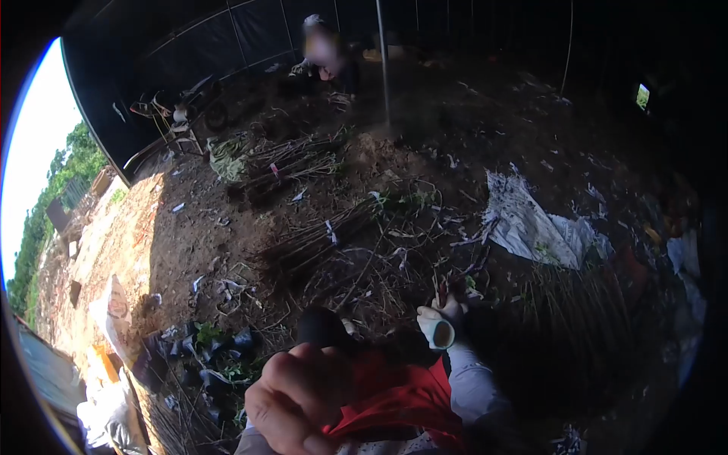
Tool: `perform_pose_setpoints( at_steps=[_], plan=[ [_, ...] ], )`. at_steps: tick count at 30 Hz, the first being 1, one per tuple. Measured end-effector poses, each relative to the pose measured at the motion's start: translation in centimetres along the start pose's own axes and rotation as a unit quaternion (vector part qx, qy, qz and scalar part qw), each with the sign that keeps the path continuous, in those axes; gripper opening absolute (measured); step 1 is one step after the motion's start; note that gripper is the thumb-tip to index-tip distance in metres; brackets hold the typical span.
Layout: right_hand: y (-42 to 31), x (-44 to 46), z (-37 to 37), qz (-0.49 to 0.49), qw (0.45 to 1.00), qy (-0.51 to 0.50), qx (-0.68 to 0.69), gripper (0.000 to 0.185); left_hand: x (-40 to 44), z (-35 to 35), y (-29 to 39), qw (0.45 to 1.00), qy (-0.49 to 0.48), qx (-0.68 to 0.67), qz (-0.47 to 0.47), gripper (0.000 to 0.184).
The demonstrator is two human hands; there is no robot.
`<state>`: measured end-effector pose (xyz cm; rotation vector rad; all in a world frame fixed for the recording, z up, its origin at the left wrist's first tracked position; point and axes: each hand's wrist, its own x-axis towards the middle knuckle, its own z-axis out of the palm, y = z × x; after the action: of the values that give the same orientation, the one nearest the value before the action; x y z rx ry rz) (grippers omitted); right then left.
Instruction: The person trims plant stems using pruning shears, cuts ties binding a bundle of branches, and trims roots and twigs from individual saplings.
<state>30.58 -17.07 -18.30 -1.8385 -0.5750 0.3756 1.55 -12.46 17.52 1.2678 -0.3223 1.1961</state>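
My left hand (296, 394), bare and close to the camera, is raised before the red cloth (398, 398) at my body. Its fingers are curled in, and whatever they may hold is hidden. Farther out, my right hand (447, 311), in a pale glove with a rolled cuff, is closed near the ground. Thin brownish pieces show at its fingertips, too dark to name. Ahead and to its left lies a bundle of thin stems (303, 243) with a pale tie (331, 233) around it.
Another tied bundle (296, 163) lies farther back. A white sack (531, 224) is spread at the right, beside more stems (569, 303). Black bags (220, 356) are at the lower left. A person (322, 57) is low down behind a thin pole (384, 68).
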Motion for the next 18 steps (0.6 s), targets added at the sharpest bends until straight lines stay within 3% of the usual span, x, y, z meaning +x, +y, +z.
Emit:
perform_pose_setpoints(
  at_steps=[1, 2, 3, 4, 6, 8, 10, 12, 14, 15, 17, 18],
  plan=[
    [-0.1, -1.1, 0.5, 0.001, 0.996, 0.050, -0.077, 0.025, -0.4, 1.3, 2.6, 0.996, 0.081, 0.022, -0.028, 0.007],
    [0.8, -1.3, 0.9, -0.064, 0.971, 0.082, -0.215, 0.022, -1.1, 1.4, 4.3, 0.989, 0.099, 0.043, -0.104, 0.009],
    [0.4, -1.7, 0.6, -0.067, 0.967, 0.077, -0.235, 0.022, -1.1, 1.8, 5.9, 0.975, 0.113, 0.060, -0.180, 0.012],
    [-0.1, -2.2, 0.5, -0.073, 0.962, 0.072, -0.252, 0.022, -1.0, 1.6, 5.4, 0.986, 0.044, 0.025, -0.156, 0.012],
    [-2.8, -3.0, -0.6, 0.007, 0.978, 0.037, -0.207, 0.025, 1.2, 1.9, 3.5, 0.990, -0.096, -0.050, -0.093, 0.015],
    [-3.1, -2.6, -0.9, 0.029, 0.981, 0.033, -0.189, 0.027, 3.0, 2.2, 1.8, 0.964, -0.232, -0.126, -0.010, 0.020],
    [-1.0, -2.1, -0.7, 0.011, 0.977, 0.048, -0.206, 0.026, 3.6, 2.9, 0.8, 0.960, -0.229, -0.155, -0.030, 0.020],
    [0.1, -1.8, -0.4, 0.060, 0.983, 0.021, -0.174, 0.024, 3.9, 3.8, -0.6, 0.956, -0.225, -0.185, -0.032, 0.025],
    [-3.2, -2.6, -1.1, 0.049, 0.979, 0.011, -0.196, 0.025, 4.1, 5.0, -0.8, 0.963, -0.188, -0.177, -0.078, 0.036],
    [-2.6, -2.6, -1.0, 0.053, 0.981, 0.010, -0.187, 0.025, 3.3, 4.7, -0.8, 0.965, -0.171, -0.163, -0.112, 0.022],
    [-1.4, -2.3, -0.4, 0.060, 0.984, 0.008, -0.166, 0.026, 3.0, 4.7, -1.6, 0.960, -0.192, -0.174, -0.103, 0.019],
    [-1.3, -2.2, -0.3, 0.054, 0.984, 0.009, -0.168, 0.026, 3.6, 5.0, -2.8, 0.951, -0.229, -0.199, -0.058, 0.027]
  ],
)
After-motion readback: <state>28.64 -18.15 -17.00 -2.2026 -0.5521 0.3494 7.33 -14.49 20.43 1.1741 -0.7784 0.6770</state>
